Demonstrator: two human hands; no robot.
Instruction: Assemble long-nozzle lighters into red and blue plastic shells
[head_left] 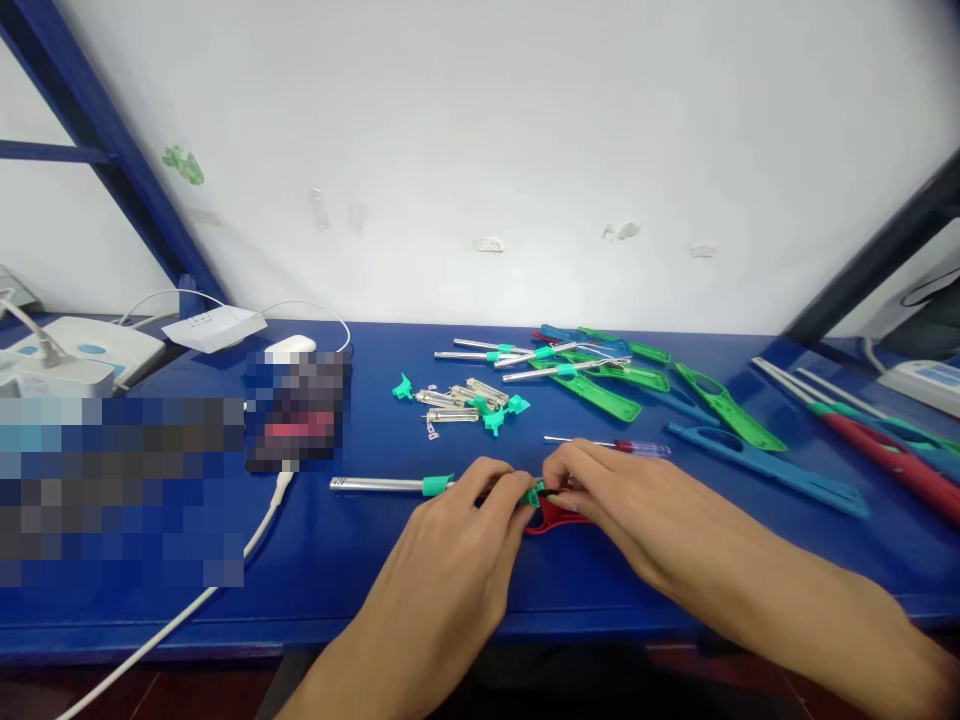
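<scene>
Left fingers (508,492) pinch the green part (533,494); right fingers (571,468) bend close at the red shell (556,516), their hold unclear.

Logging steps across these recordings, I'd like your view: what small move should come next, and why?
I'd suggest the right hand gently press the small green piece toward the red shell while the left hand steadies the shell. Both hands meet around that piece, the red shell shows right beside it, and they hide whether it is fully seated.
</scene>
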